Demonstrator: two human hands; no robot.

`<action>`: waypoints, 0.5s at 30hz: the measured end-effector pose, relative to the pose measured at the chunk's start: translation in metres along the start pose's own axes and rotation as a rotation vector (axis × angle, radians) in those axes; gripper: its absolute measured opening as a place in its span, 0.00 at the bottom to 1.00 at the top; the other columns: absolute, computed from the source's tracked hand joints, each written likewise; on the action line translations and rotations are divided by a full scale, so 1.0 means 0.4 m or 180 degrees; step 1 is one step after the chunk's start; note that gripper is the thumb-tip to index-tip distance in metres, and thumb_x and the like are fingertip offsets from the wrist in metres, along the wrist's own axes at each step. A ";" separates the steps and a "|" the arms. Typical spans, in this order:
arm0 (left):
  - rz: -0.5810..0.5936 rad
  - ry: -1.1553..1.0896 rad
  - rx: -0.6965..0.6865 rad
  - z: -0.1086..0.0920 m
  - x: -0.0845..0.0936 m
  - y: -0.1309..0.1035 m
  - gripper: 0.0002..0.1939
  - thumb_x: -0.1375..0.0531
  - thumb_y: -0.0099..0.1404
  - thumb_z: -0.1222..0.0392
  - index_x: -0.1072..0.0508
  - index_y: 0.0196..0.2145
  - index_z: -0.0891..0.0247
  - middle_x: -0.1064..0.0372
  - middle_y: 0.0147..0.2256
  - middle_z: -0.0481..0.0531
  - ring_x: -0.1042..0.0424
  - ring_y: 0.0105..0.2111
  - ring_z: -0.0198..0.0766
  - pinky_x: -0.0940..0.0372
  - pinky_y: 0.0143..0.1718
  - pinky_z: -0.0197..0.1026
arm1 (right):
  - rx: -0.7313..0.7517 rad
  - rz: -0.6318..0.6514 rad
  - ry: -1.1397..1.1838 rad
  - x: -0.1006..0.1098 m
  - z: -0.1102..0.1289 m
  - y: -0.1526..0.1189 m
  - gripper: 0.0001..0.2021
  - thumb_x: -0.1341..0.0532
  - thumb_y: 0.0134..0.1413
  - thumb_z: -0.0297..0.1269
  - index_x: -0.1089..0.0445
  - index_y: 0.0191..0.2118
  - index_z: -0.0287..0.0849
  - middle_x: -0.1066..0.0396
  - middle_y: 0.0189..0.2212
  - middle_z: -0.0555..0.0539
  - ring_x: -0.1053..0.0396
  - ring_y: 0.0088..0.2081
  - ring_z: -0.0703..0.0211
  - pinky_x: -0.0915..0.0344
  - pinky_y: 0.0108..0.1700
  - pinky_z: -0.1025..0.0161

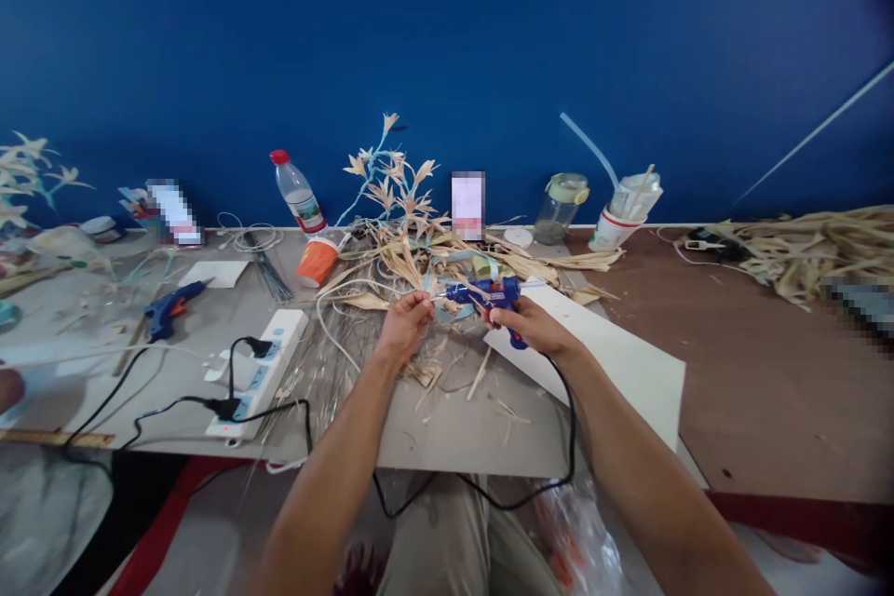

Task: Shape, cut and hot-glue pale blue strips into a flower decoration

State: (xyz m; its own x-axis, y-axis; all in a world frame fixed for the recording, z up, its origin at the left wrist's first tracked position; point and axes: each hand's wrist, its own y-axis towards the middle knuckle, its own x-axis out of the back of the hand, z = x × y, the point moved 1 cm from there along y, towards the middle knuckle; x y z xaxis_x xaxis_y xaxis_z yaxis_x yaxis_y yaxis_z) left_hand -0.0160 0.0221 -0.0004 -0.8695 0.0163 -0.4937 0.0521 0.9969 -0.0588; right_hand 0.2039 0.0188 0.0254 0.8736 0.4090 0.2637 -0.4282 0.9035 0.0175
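Blue wall (447, 47) beyond the worktop (481, 449); my right grip (535, 324) clasps the glue gun (504, 291); my left grip (406, 326) pinches a small piece (431, 288); gluing, I judge; next needs steadiness.

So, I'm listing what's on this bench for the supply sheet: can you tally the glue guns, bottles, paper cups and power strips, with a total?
Glue guns: 2 (held gun, loose gun)
Bottles: 2 (red-capped bottle, green-lidded bottle)
Paper cups: 2 (orange cup, white cup)
Power strips: 1 (white strip)
Total: 7
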 end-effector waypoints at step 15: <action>0.0030 0.0041 -0.0026 -0.002 -0.001 -0.002 0.12 0.32 0.44 0.61 0.29 0.26 0.66 0.35 0.18 0.45 0.40 0.19 0.27 0.47 0.23 0.32 | -0.0001 0.0060 0.0047 0.007 0.020 -0.004 0.14 0.43 0.50 0.48 0.31 0.27 0.41 0.33 0.25 0.50 0.38 0.28 0.63 0.40 0.34 0.64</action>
State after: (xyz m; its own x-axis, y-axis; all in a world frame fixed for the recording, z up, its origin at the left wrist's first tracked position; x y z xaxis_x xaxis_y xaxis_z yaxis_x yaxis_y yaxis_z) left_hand -0.0161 0.0215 0.0004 -0.8753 0.0268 -0.4829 0.0565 0.9973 -0.0470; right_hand 0.2050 0.0175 0.0337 0.8687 0.4279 0.2497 -0.4447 0.8956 0.0124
